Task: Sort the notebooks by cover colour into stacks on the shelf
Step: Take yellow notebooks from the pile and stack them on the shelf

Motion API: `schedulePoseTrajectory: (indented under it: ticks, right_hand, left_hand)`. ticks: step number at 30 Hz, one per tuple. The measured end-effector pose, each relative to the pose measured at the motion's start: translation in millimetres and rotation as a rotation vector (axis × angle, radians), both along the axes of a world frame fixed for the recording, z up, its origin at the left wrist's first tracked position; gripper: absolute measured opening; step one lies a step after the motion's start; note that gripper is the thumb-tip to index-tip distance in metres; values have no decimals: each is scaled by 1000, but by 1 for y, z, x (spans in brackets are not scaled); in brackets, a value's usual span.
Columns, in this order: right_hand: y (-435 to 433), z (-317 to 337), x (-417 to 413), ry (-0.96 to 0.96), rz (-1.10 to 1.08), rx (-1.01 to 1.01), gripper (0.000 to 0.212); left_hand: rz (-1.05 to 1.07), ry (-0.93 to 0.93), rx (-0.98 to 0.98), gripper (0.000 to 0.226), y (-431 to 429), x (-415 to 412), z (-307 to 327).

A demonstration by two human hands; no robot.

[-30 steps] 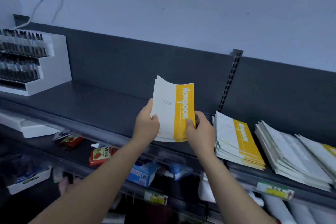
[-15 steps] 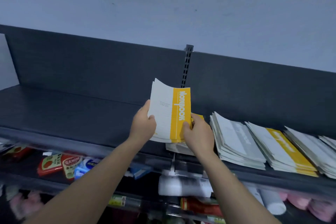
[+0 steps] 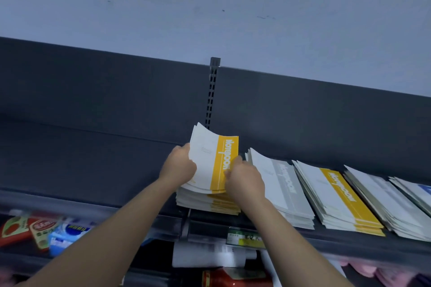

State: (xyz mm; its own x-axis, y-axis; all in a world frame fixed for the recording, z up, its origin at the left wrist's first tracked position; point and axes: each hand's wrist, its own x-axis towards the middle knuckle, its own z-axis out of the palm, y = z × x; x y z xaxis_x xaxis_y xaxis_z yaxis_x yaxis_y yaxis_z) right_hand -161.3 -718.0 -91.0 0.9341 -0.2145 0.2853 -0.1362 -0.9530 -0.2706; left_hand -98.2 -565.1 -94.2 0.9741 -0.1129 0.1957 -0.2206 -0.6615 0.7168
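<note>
Frame centre: yellow-banded notebook bundle [image 3: 213, 161] gripped by left hand [image 3: 179, 165] and right hand [image 3: 245, 182], 1 per edge, just above the yellow stack [image 3: 210, 202].

Risk: covers curl; slack grip could fan them off the shelf lip [image 3: 116, 205].

Room: grey stack [image 3: 279, 184] crowds right; bare shelf left.

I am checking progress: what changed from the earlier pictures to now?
Both hands, left hand and right hand, have carried the yellow notebooks rightward along the shelf and lowered them onto a yellow stack. The two-handed grip is unchanged; nothing was released.
</note>
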Motion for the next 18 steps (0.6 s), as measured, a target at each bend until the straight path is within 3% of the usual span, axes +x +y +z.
schedulePoseTrajectory:
  ticks: [5, 9, 14, 18]
  right_hand:
    - [0, -1, 4, 101, 13, -227, 21]
    - [3, -4, 8, 216, 17, -367, 24]
    - [7, -9, 13, 234, 37, -157, 28]
    - [12, -15, 17, 314, 40, 81, 35]
  left_hand:
    - [9, 64, 126, 19, 0, 7, -4]
    - [14, 105, 203, 23, 2, 9, -5]
    - [-14, 257, 162, 19, 5, 11, -5]
    - [-62, 364, -12, 7, 6, 14, -7]
